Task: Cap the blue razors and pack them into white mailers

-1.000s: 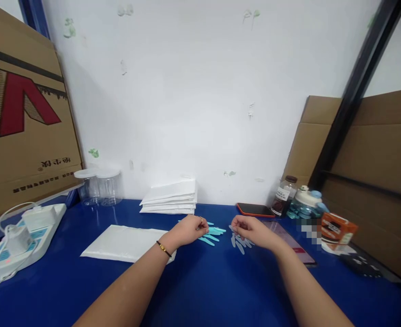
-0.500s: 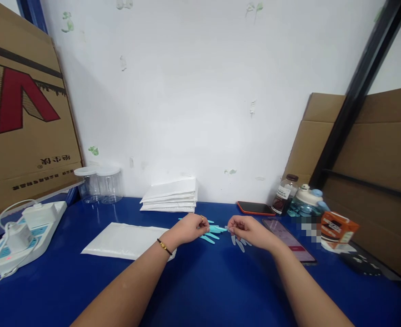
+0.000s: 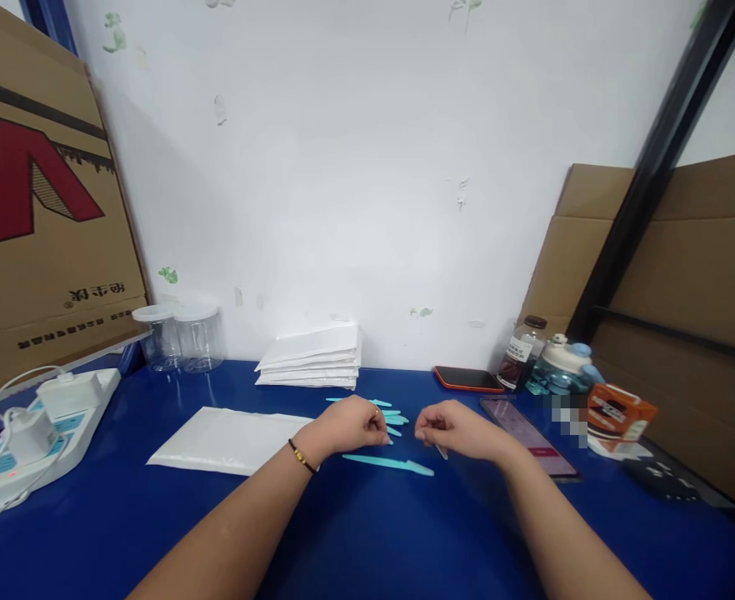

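Jars (image 3: 192,342) left, bottle (image 3: 518,357) right — the envelope stack (image 3: 310,358) lies between

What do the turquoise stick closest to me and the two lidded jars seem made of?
The turquoise stick: probably smooth plastic, judging by its even color and slim, moulded-looking outline. The jars: clear and glossy, with the wall showing through; plastic or glass, I can't tell. Their white lids: likely plastic, being evenly opaque.

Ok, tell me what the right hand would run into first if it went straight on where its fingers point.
Most likely the fanned turquoise sticks, just past the fingertips of the right hand, then the left hand. Its height above the table is unclear, so it might pass over the sticks.
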Demonstrator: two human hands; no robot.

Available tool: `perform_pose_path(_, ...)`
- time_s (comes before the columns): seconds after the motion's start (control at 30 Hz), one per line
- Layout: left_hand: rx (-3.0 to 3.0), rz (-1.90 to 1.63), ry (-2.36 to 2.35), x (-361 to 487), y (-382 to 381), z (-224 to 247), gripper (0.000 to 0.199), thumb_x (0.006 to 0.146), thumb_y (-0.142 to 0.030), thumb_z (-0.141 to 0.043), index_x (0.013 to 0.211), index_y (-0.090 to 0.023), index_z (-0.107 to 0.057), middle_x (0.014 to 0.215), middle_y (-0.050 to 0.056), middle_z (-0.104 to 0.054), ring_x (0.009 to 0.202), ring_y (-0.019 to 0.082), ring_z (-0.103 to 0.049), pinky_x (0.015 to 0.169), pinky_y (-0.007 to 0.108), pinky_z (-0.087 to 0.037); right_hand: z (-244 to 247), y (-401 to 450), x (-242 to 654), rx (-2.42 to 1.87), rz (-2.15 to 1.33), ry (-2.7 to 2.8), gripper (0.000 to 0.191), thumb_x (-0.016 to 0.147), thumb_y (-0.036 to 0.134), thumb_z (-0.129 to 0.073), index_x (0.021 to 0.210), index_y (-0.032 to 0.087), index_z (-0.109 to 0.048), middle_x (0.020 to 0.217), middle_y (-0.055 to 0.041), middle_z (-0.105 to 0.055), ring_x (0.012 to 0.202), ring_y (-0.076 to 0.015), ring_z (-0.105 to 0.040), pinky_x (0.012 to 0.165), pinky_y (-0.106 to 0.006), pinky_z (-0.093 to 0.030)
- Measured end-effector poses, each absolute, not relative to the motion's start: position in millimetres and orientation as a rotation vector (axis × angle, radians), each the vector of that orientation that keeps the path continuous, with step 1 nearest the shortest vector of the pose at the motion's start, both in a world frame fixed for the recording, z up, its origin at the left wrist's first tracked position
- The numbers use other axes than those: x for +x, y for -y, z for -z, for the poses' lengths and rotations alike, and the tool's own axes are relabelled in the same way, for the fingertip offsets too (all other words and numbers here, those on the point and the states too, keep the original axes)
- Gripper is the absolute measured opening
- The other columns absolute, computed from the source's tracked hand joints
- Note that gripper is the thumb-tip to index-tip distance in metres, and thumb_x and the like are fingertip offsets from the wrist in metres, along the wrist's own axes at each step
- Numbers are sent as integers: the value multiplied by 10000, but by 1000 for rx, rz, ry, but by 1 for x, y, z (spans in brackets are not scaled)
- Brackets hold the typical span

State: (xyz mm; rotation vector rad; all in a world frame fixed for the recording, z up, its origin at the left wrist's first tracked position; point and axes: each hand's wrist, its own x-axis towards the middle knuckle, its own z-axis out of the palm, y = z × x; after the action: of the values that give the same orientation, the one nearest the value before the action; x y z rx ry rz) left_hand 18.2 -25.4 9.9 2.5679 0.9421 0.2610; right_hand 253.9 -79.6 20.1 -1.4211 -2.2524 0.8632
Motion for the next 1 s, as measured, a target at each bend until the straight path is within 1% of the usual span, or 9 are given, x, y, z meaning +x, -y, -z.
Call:
perform_pose_path(0.13,2718,-274,-1170,8,18,-13,132,673,-282,-664,790,-227,-692,814,2,-677,718,147,-582,554,208,-340,-19,76,268,-1730,-444,2244,182,747,276,-539,644,160,-635,588,-16,-624,543,-120,-545,489,-203,-352)
perform_pose_path(0.27,2731,-220,-1204,5,12,-10,105,669,-252,-663,768,-231,-692,798,-1,-673,715,148,-582,564,215,-346,-12,74,267,-2012,-338,2282,86,593,260,-664,591,174,-653,619,-39,-654,560,-156,-570,455,-220,-312)
perform_pose_path(0.37,2709,-220,-1180,5,12,-9,55,673,-233,-652,715,-218,-684,757,0,-671,680,143,-577,542,218,-338,-8,74,258,-2048,-236,2330,75,532,198,-670,606,189,-661,658,-45,-666,551,-167,-570,447,-228,-298)
perform_pose_path(0.43,2658,-199,-1170,5,12,-8,48,671,-239,-657,704,-210,-677,731,-1,-669,654,139,-576,518,214,-332,-6,75,253,-2035,-188,2353,114,506,145,-650,609,192,-661,651,-42,-661,535,-162,-561,445,-225,-289)
perform_pose_path(0.5,2601,-174,-1155,5,12,-8,66,672,-255,-659,711,-204,-674,720,1,-669,633,135,-576,501,206,-330,-5,75,250,-1951,-267,2382,125,506,130,-637,615,189,-656,634,-31,-652,524,-146,-550,441,-214,-290)
perform_pose_path(0.6,2551,-157,-1129,8,14,-6,88,675,-277,-657,719,-201,-670,714,-1,-672,616,129,-576,492,198,-333,-3,73,249,-1702,-550,2416,100,575,136,-579,634,179,-647,611,-3,-636,520,-115,-533,447,-191,-320)
perform_pose_path(0.7,2530,-166,-1100,12,17,-4,95,677,-287,-652,716,-202,-667,709,-5,-674,612,126,-577,484,194,-330,-2,71,248,-1565,-705,2397,134,614,121,-515,639,161,-641,592,10,-621,519,-102,-519,460,-180,-343)
perform_pose_path(0.87,2525,-167,-1090,16,21,-6,87,676,-277,-648,711,-199,-665,692,-5,-671,599,122,-573,473,195,-323,-8,76,246,-1557,-759,2347,138,673,155,-508,689,153,-646,627,0,-635,509,-95,-512,462,-178,-356)
perform_pose_path(1.0,2521,-149,-1109,15,20,-8,94,668,-284,-651,706,-200,-668,700,-4,-676,607,124,-573,474,198,-322,-12,82,243,-1496,-739,2379,122,683,256,-614,748,159,-648,648,2,-626,562,-106,-539,495,-179,-373)
